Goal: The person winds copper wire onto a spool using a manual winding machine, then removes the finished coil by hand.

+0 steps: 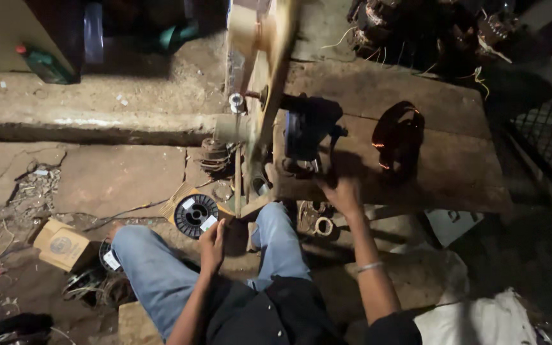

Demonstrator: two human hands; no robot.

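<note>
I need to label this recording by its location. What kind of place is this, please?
Probably a small, rough workshop for winding motor coils. A hand-run winding machine stands on a worn wooden bench, a copper wire coil lies beside it, and a wire spool sits on the dirt floor.

We are reaching our right hand (343, 191) to the winding machine (308, 131) on the wooden bench (455, 166), our left hand (212, 243) hovering near a wire spool (195, 214).

Green bottle (45, 64), cardboard box (61, 244), white sack (474, 319).

A worn wooden bench (442, 166) carries a dark winding machine (308, 131) and a copper-wire coil (398, 135).
</note>
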